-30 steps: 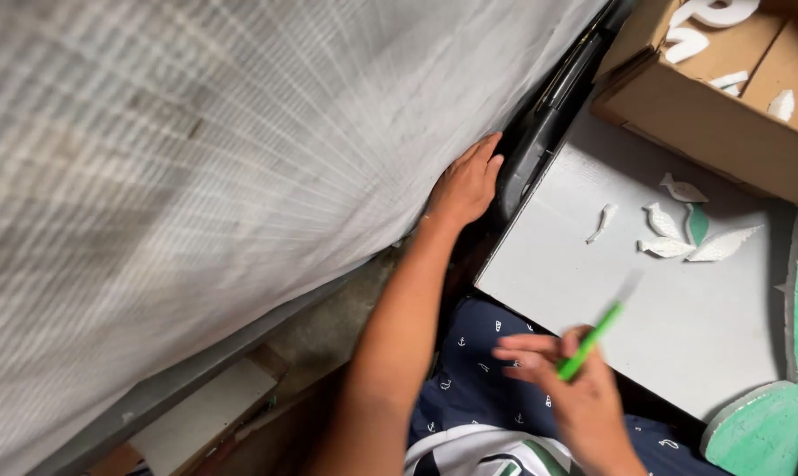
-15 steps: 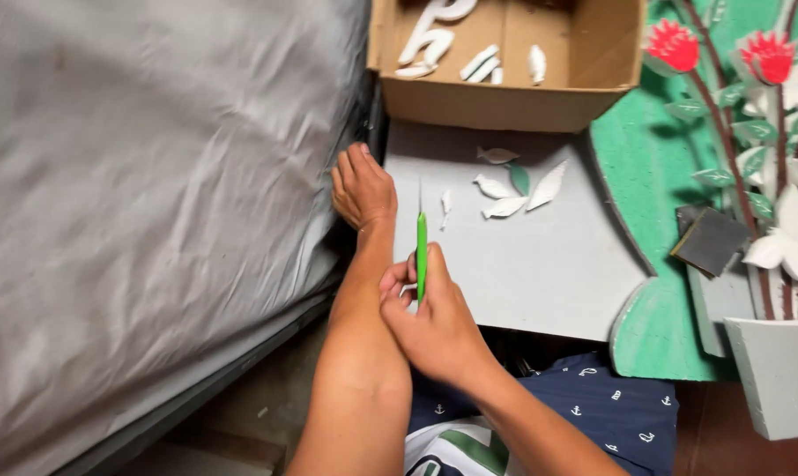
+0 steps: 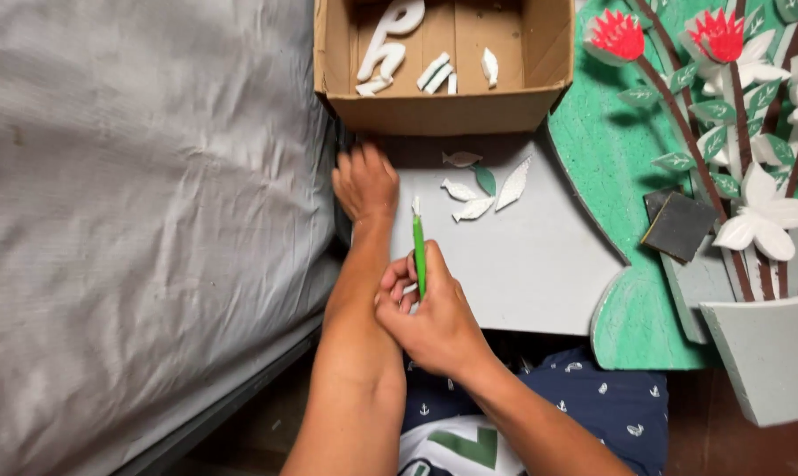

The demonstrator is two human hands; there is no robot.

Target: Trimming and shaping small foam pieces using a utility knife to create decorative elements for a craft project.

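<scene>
Right hand (image 3: 434,322) is gripping 1 green craft knife (image 3: 419,249), fingers clamped around the handle, blade tip pointing away from the body. Left hand (image 3: 364,182) is lying palm down, fingers loosely together and holding nothing, just ahead of the knife tip, at the left edge of 1 grey board (image 3: 540,264). Just right of the left hand, 4 white leaf cutouts (image 3: 474,209) and 1 green leaf (image 3: 485,179) are lying on the board. Ahead of the left hand, 1 cardboard box (image 3: 443,110) is holding about 5 white pieces. Right of the right hand, 1 green foam panel (image 3: 601,159) is showing 2 red flowers (image 3: 617,35) and white blossoms. Left of both hands, grey bedsheet (image 3: 143,220) is covering a mattress.
</scene>
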